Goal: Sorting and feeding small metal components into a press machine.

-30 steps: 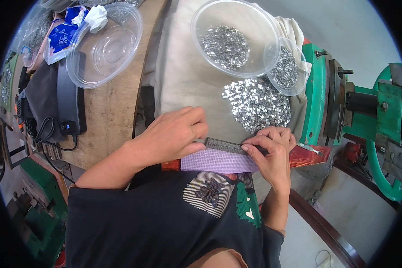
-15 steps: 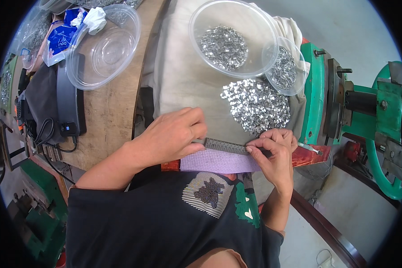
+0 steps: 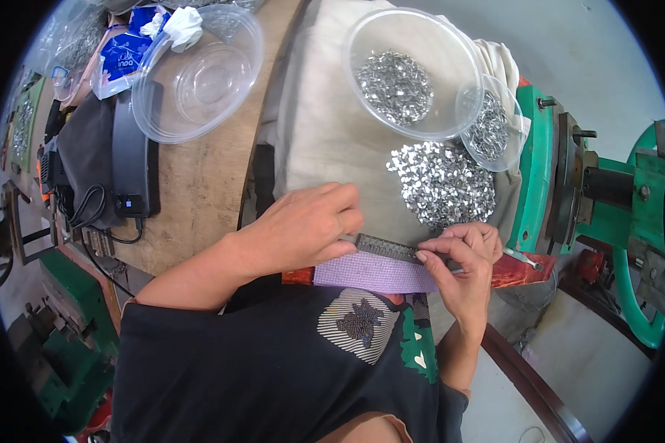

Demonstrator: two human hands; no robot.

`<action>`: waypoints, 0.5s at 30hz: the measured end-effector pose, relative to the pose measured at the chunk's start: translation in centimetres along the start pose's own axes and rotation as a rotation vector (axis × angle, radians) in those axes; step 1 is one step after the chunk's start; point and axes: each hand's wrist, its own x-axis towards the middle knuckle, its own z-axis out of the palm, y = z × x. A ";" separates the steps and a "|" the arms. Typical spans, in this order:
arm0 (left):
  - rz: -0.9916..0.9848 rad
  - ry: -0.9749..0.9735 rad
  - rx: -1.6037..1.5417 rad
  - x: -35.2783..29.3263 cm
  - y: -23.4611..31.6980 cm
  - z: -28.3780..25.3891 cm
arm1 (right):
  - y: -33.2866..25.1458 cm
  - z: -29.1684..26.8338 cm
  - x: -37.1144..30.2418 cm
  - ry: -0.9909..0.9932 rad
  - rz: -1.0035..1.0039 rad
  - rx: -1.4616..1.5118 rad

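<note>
A narrow dark metal strip with a row of fine slots or teeth (image 3: 388,249) lies level between my hands, at the front edge of the covered work surface. My left hand (image 3: 307,227) is closed at its left end, thumb against the end and the other fingers curled above. At the right end my right hand (image 3: 467,255) pinches with thumb and index finger. Any small piece in either pinch is hidden. A folded purple woven cloth (image 3: 377,273) lies under and in front of the strip. Just beyond my right hand spreads a heap of small shiny metal pieces (image 3: 445,184).
A clear round tub (image 3: 451,88) holding metal pieces stands at the back, beside a smaller clear bowl (image 3: 493,125) of similar pieces. A green machine (image 3: 532,170) borders the right. On the wooden table (image 3: 199,177) at left sit a clear container (image 3: 199,81) and a black device (image 3: 134,162).
The whole view has shifted, so the scene sits slightly further right and the strip slopes a little more. Both hands keep their places at the strip's ends.
</note>
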 end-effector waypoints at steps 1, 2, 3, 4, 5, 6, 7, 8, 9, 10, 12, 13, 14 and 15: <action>-0.005 0.002 0.004 0.0 0.0 0.0 | -0.6 0.2 0.4 0.011 -0.067 -0.042; -0.005 0.001 0.003 -0.1 0.0 0.0 | -0.9 0.7 0.6 0.009 -0.072 -0.039; -0.004 0.000 0.000 -0.1 0.0 0.0 | -1.4 1.0 0.8 0.018 -0.108 -0.053; -0.006 0.004 -0.001 -0.1 0.0 0.0 | -1.7 1.2 1.0 0.028 -0.144 -0.067; -0.001 0.006 0.000 -0.1 0.0 0.0 | -1.9 1.5 1.1 0.036 -0.159 -0.065; 0.002 0.007 0.002 -0.2 0.0 0.0 | -2.1 1.7 1.2 0.033 -0.163 -0.065; -0.001 0.011 0.002 -0.2 0.0 0.0 | -2.3 1.9 1.4 0.029 -0.171 -0.063; -0.004 -0.001 0.008 -0.2 0.0 0.0 | -2.5 2.1 1.6 0.024 -0.178 -0.062; -0.004 -0.014 0.012 -0.3 0.0 -0.1 | -2.7 2.2 1.6 0.022 -0.181 -0.063; -0.005 -0.011 0.012 -0.3 0.0 -0.1 | -2.9 2.3 1.7 0.012 -0.176 -0.066; 0.003 -0.006 0.025 -0.4 0.1 -0.1 | -3.1 2.6 1.9 0.000 -0.172 -0.070; 0.003 -0.005 0.024 -0.4 0.1 -0.1 | -3.2 2.7 1.9 -0.011 -0.164 -0.054; 0.006 -0.005 0.029 -0.4 0.1 -0.1 | -3.3 2.8 2.0 -0.022 -0.157 -0.039; 0.009 -0.005 0.033 -0.4 0.1 -0.1 | -3.4 2.9 2.1 -0.023 -0.157 -0.040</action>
